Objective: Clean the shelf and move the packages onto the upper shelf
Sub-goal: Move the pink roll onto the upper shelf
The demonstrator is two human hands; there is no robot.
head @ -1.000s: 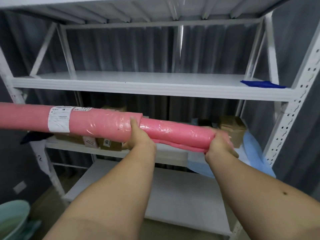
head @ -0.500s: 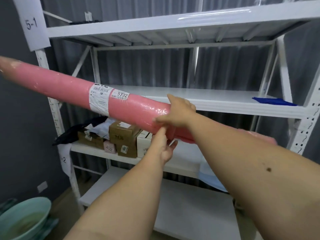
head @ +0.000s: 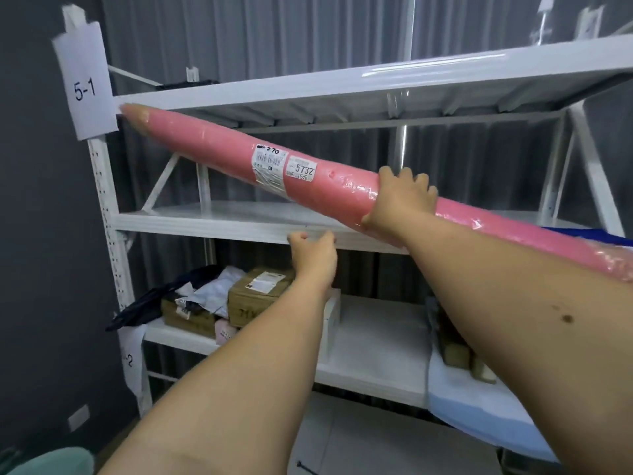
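You held a long pink roll [head: 342, 186] slanted across a white shelf unit [head: 212, 224].

Your right hand [head: 399, 200] gripped the roll over its top, its far end near the "5-1" paper sign [head: 84, 87]. Your left hand [head: 313, 257] hovered below, loosely curled, holding nothing. Cardboard boxes [head: 255, 298] sat on the lower shelf.

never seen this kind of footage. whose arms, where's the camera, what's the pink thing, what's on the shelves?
No robot here: a person wears one wide-angle camera on the head, so you see their own two arms. The right hand grips a long pink roll wrapped in plastic film, tilted with its far end near the "5-1" sign. The left hand is at the front edge of the white middle shelf, holding nothing. Lower down lie cardboard boxes and mail bags. A blue cloth lies on the middle shelf.
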